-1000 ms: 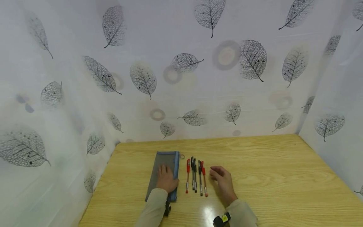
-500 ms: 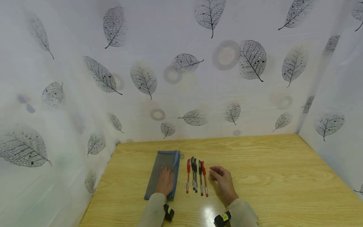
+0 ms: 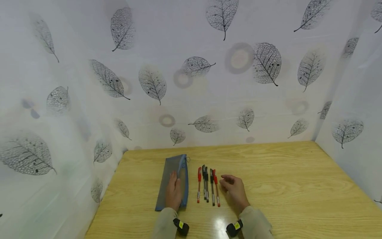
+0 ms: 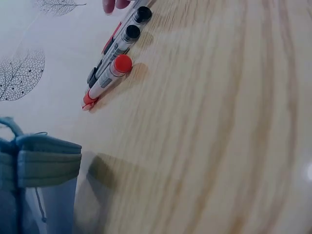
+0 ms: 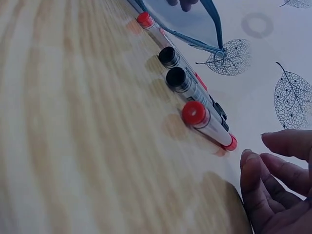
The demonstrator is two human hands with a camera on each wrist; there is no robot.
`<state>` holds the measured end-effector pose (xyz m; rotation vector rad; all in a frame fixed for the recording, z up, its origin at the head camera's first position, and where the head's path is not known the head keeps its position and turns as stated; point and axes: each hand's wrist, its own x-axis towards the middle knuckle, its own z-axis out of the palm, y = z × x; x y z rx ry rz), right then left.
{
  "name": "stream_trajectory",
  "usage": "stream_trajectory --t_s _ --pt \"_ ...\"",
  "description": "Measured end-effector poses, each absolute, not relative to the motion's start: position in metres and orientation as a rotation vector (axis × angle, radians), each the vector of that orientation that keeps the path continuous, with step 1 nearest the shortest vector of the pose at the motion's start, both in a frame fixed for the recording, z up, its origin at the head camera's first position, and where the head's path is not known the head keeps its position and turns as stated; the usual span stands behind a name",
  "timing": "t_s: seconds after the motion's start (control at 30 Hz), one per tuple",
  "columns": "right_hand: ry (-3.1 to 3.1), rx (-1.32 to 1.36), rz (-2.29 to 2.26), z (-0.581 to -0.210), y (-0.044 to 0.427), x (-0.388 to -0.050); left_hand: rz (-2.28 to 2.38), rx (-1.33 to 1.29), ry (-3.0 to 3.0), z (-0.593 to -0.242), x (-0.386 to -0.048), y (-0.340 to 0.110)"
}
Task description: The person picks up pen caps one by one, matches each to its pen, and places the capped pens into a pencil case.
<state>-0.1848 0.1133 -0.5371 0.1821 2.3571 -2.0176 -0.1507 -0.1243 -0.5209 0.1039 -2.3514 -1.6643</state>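
A blue-edged mesh zip pouch [image 3: 164, 189] lies at the left of the table, its right side raised and its mouth gaping. My left hand [image 3: 173, 192], turned on its side, holds the pouch's upper layer at the mouth between fingers and thumb. Just right of the pouch is a red gel pen [image 3: 198, 186], then several black gel pens [image 3: 212, 187], then another red gel pen [image 3: 217, 189]. Beside that last pen my right hand [image 3: 235, 192] rests on the table, fingers loosely bent and holding nothing; the right wrist view shows its fingertips [image 5: 251, 161] apart from the pens.
The wood-grain table [image 3: 298, 186] reaches out to the right of the hands. A pale leaf-printed curtain [image 3: 209, 93] stands along its back and both sides. A small ring [image 3: 188, 159] hangs at the pouch's far right corner.
My left hand has turned from lying flat on the pouch onto its side and has taken hold of the upper layer. The pouch's right edge has lifted and opened. The right hand stays put.
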Motion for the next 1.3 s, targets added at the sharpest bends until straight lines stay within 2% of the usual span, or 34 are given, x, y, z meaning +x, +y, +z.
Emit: stream_trajectory --t_s 0.53,1.3 --pt "2.431 0.138 -1.891 -0.536 0.108 -0.190 -1.864 0.120 -2.109 -0.528 -0.153 -0.123" --pt "2.528 0.107 -1.752 -0.531 0.101 -0.188 -1.871 0.158 -2.112 -0.524 -0.152 -0.123"
